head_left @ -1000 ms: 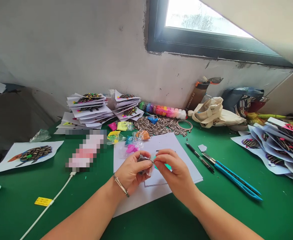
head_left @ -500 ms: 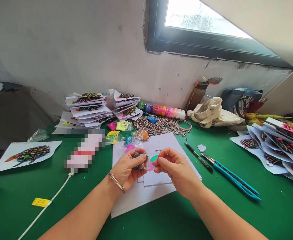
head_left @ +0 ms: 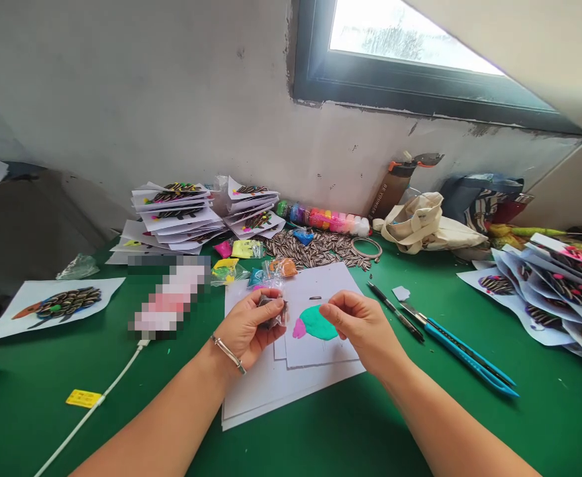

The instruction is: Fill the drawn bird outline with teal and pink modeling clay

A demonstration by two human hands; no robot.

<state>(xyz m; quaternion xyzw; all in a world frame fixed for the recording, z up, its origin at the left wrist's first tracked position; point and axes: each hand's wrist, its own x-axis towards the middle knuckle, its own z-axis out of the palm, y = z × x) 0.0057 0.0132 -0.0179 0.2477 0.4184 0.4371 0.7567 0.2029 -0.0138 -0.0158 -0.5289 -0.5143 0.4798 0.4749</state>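
My left hand (head_left: 253, 323) grips a small clear plastic bag of dark clay (head_left: 273, 310) over the left part of the white paper (head_left: 310, 358). Pressed flat on this paper is a green clay oval (head_left: 319, 323), with a pink clay piece (head_left: 298, 328) at its left end. My right hand (head_left: 355, 324) hovers by the oval's right side, thumb and fingertips pinched together; anything between them is too small to make out. A small dark sliver (head_left: 315, 297), perhaps a seed, lies on the sheet above the oval.
Striped seeds (head_left: 315, 250) lie heaped behind the paper, near bagged coloured clay (head_left: 226, 270) and a tape ring (head_left: 366, 248). To the right are a pen (head_left: 396, 313) and blue tweezers (head_left: 469, 354). Finished seed pictures (head_left: 176, 215) stand stacked behind; a white cable (head_left: 122, 361) crosses the left.
My right hand has moved right and my left hand slightly left with the bag. The green oval and pink piece between them now show more fully.
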